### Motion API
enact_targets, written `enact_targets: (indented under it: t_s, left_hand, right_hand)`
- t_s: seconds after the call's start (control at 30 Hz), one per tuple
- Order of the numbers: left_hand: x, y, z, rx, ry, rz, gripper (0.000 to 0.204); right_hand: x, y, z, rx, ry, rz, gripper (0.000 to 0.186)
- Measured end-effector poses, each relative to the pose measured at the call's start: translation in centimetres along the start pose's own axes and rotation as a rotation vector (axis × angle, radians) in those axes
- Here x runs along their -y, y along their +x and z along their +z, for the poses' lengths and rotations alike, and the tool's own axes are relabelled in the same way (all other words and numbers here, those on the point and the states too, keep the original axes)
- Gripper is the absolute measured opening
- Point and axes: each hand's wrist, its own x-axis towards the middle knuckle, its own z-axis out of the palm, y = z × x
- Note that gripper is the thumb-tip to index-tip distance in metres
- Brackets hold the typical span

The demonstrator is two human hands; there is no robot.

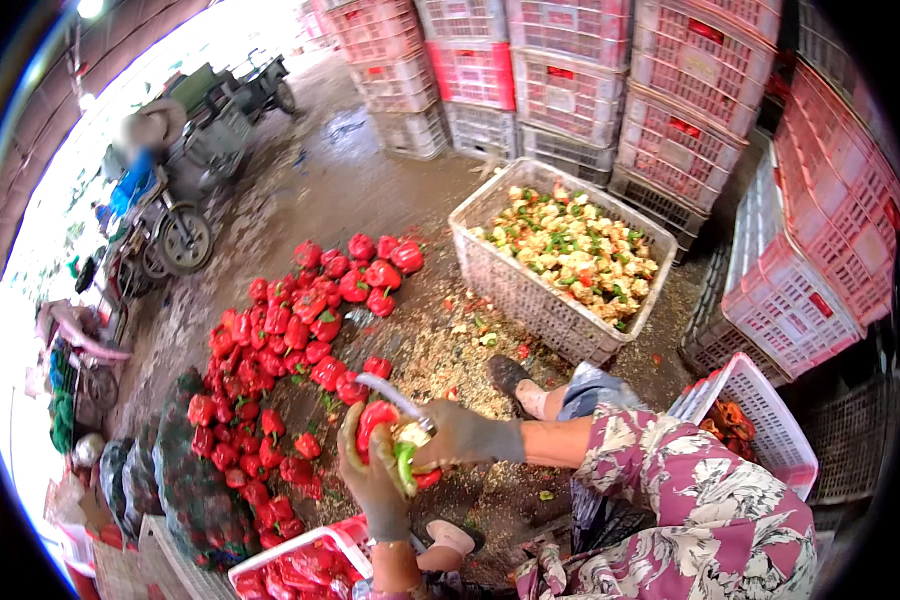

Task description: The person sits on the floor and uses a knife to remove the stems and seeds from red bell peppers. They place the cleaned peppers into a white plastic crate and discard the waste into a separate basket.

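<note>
My left hand [373, 480], in a grey glove, holds a red bell pepper [376, 417] with a green stem and pale core showing. My right hand [462, 438], also gloved, grips a knife [390, 394] whose blade points up and left over the pepper. A heap of whole red peppers [290, 340] lies on the wet floor just beyond my hands. A white crate of cut-out cores and stems [570, 250] stands further right.
A red crate with pepper pieces [305, 570] sits by my left forearm; a white crate [760, 410] lies at my right. Stacked pink and grey crates [670, 90] fill the back and right. Mesh sacks [190, 480] lie left; parked motorbikes [170, 220] stand far left.
</note>
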Motion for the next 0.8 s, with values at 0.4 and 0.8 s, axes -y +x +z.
enact_targets:
  t_s: [0.4, 0.8]
  left_hand:
    - [3.3, 0.7, -3.4, 0.000, -0.215, 0.077, 0.048]
    - [2.9, 1.3, -4.9, 0.213, -1.297, -0.318, 0.074]
  right_hand:
    - [4.0, -1.4, -3.0, -0.084, 0.413, -0.153, 0.026]
    - [2.7, 2.3, -7.0, -0.455, -0.389, -0.648, 0.038]
